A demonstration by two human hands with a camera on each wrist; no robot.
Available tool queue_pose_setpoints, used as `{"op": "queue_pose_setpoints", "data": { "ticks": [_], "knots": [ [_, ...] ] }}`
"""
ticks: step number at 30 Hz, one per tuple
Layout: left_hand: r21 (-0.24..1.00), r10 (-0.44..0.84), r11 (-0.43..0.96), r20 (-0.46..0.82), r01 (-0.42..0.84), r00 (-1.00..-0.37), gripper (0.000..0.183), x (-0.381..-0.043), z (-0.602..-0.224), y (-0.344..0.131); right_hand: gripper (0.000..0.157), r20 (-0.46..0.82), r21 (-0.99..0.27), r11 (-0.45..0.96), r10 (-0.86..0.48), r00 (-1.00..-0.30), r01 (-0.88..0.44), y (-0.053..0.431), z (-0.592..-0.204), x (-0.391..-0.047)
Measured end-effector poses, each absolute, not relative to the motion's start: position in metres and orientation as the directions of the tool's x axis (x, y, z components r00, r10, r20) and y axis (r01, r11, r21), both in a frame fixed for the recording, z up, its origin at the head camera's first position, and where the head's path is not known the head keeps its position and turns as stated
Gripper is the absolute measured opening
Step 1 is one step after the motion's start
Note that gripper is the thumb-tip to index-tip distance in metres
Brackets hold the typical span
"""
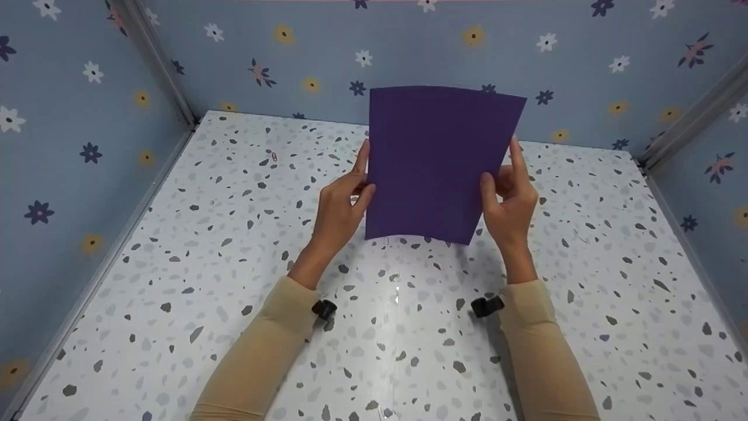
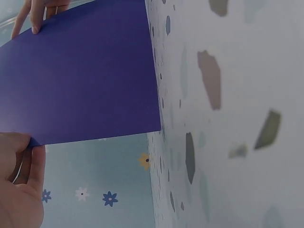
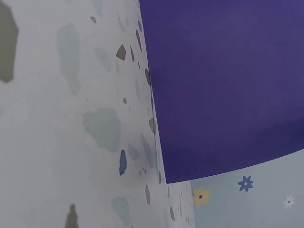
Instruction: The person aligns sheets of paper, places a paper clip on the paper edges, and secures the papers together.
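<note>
A purple sheet of paper (image 1: 435, 164), slightly bowed, is held up above the speckled table by both hands. My left hand (image 1: 340, 207) pinches its left edge, thumb in front and fingers behind. On the opposite edge, my right hand (image 1: 511, 202) grips the sheet the same way, with the index finger stretched up along the side. The left wrist view shows the purple sheet (image 2: 85, 76) between the left hand (image 2: 21, 185) and the right hand (image 2: 45, 14). In the right wrist view the purple sheet (image 3: 228, 90) fills the upper right, and no hand shows there.
A small red paper clip (image 1: 274, 156) lies on the white speckled tabletop (image 1: 234, 280), toward the back left. Flowered blue panels (image 1: 409, 41) stand behind and at both sides. A black wrist device (image 1: 324, 309) sits at the left cuff, another black device (image 1: 487, 306) at the right.
</note>
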State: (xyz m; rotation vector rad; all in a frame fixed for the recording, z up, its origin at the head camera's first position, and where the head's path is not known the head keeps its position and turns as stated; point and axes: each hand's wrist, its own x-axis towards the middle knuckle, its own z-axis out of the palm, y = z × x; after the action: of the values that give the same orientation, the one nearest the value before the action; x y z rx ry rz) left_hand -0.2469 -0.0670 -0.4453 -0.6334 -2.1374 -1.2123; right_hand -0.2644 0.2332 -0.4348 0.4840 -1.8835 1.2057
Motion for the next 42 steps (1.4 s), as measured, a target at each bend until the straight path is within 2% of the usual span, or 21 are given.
{"op": "queue_pose_setpoints", "data": {
  "ticks": [6,13,18,23,30,32,36,42],
  "knots": [
    [0.597,0.108,0.479,0.687,0.643,-0.719,0.061,-0.247,-0.446,-0.067,0.063,0.794,-0.571,0.467,0.106,-0.598,-0.675,0.232,-0.436,-0.264],
    [0.629,0.093,0.488,0.652,0.605,-0.753,0.009,-0.249,-0.444,-0.067,0.062,0.793,-0.571,0.473,0.107,-0.600,-0.670,0.233,-0.437,-0.265],
    [0.647,0.089,0.494,0.628,0.582,-0.773,0.018,-0.248,-0.444,-0.069,0.062,0.787,-0.573,0.474,0.091,-0.610,-0.669,0.232,-0.439,-0.265],
    [0.655,0.103,0.494,0.609,0.572,-0.786,0.053,-0.247,-0.445,-0.069,0.063,0.780,-0.581,0.471,0.090,-0.619,-0.664,0.232,-0.441,-0.265],
    [0.662,0.106,0.485,0.605,0.572,-0.789,0.041,-0.247,-0.445,-0.069,0.064,0.784,-0.573,0.485,0.090,-0.614,-0.660,0.234,-0.444,-0.267],
    [0.661,0.114,0.491,0.597,0.567,-0.794,0.056,-0.246,-0.445,-0.069,0.064,0.785,-0.569,0.490,0.083,-0.615,-0.660,0.235,-0.445,-0.268],
    [0.658,0.121,0.499,0.590,0.563,-0.798,0.068,-0.246,-0.445,-0.069,0.064,0.780,-0.575,0.479,0.076,-0.621,-0.663,0.235,-0.448,-0.269],
    [0.672,0.129,0.495,0.570,0.551,-0.811,0.071,-0.246,-0.445,-0.069,0.065,0.770,-0.589,0.470,0.078,-0.633,-0.658,0.236,-0.449,-0.270]
  ]
}}
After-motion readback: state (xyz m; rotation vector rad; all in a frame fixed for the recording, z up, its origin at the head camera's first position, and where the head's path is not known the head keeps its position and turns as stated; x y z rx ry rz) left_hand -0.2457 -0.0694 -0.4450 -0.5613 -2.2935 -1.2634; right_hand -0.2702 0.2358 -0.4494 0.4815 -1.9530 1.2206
